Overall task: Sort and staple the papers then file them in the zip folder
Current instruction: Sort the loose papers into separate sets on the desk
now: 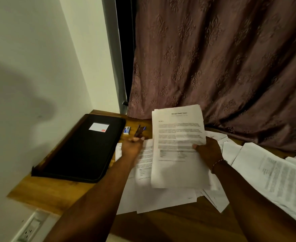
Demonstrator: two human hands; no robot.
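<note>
A person is working through papers at a wooden desk (44, 193). The right hand (209, 151) is gripping a sheaf of printed pages (177, 145) by its right edge and holding it raised at centre frame, thumb on the top sheet. The left hand (132, 146) is reaching toward the upper middle of the frame, where a dark slim tool (137, 131) is lying beside a blue pen (144, 128) and a small white-and-blue box (126, 130). The tool is probably the stapler, though motion blur is hiding the detail. Whether the left fingers are spread or closing on it cannot be told. The black zip folder (84, 151) is lying shut at centre left, just beside the loose sheets (161, 198) covering the desk toward the right. Stapling appears to be starting: the left hand is needing a firm hold on the tool, and the sheaf's corner is needing squaring — filing is waiting.
</note>
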